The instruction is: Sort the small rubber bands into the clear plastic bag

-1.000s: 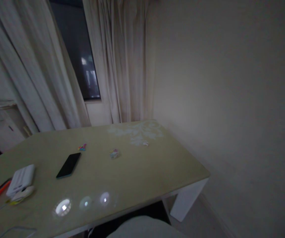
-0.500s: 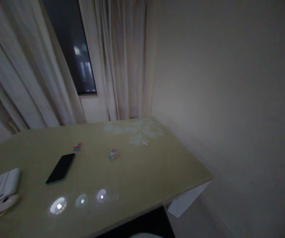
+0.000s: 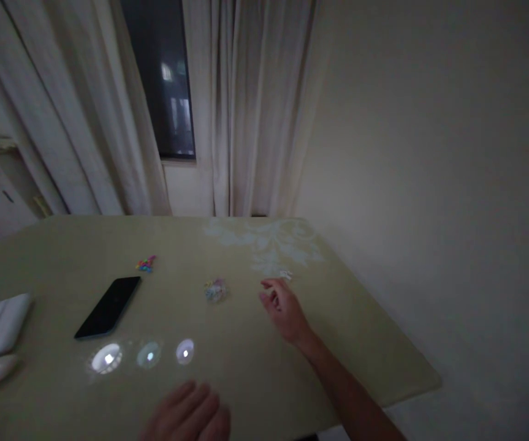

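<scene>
One blurred left hand (image 3: 188, 413), grip unclear; right hand (image 3: 285, 309) unclenched, seemingly empty; low sweep could scatter white bits (image 3: 285, 275), twelve o'clock.

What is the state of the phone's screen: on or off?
Off, it seems: the phone's screen is dark, and nothing lit shows on it.

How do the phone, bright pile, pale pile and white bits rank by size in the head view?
Largest to smallest, as they look:
1. phone
2. pale pile
3. bright pile, perhaps looking smaller partly because it lies farther off
4. white bits
</scene>
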The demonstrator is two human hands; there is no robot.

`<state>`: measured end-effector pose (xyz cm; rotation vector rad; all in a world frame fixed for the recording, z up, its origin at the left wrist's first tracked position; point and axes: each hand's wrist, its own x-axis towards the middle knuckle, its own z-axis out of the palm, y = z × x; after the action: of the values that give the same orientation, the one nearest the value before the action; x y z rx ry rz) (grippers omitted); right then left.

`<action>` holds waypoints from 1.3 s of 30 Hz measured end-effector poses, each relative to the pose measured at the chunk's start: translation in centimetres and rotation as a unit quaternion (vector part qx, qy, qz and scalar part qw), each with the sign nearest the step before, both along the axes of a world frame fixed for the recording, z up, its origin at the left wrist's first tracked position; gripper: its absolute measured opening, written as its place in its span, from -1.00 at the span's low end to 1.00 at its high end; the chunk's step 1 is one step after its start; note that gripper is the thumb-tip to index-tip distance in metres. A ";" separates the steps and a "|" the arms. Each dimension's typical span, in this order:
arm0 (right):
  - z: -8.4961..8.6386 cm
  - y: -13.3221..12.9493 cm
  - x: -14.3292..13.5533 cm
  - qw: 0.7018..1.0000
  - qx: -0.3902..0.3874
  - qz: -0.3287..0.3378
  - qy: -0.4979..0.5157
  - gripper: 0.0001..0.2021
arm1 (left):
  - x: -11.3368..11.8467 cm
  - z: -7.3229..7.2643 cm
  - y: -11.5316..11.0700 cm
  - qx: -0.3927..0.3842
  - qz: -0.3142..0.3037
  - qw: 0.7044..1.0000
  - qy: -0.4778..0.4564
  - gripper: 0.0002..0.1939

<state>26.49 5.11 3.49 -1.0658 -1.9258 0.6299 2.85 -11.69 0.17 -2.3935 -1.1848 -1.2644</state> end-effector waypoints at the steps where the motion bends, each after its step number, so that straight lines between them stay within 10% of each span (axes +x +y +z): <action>1: -1.0 0.8 -2.5 0.999 -0.026 0.021 0.000 -0.72 | -0.1 0.0 2.9 -0.020 0.026 0.999 0.021 -0.84; 6: -5.5 2.4 -8.1 0.994 -0.086 0.030 0.063 -0.71 | -2.6 -1.6 15.6 -0.218 0.296 0.930 0.028 -0.27; 8: -6.5 2.2 -7.6 0.992 -0.105 0.044 0.062 -0.72 | -3.9 -3.2 17.4 -0.278 0.298 0.913 0.021 -0.14; 13: -6.8 1.7 -6.8 0.989 -0.133 0.053 0.047 -0.72 | -5.3 -5.7 16.8 -0.264 0.242 0.932 -0.045 -0.28; 20: -6.7 1.3 -8.3 0.992 -0.105 0.062 -0.046 -0.53 | -4.1 -5.2 16.7 -0.180 0.229 0.951 -0.106 -0.09; 27: -5.7 1.0 -8.6 0.980 -0.027 0.084 -0.178 -0.30 | -3.7 -5.2 16.8 -0.163 0.194 0.965 -0.076 -0.35; 39: -6.2 1.4 -8.8 0.977 -0.033 0.066 -0.201 -0.13 | -3.9 -5.8 17.5 -0.267 0.114 0.946 -0.146 -0.39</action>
<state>17.73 6.46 -2.67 -1.1838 -2.3538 0.5868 -1.06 5.85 -5.68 -2.3454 -2.0577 -1.3919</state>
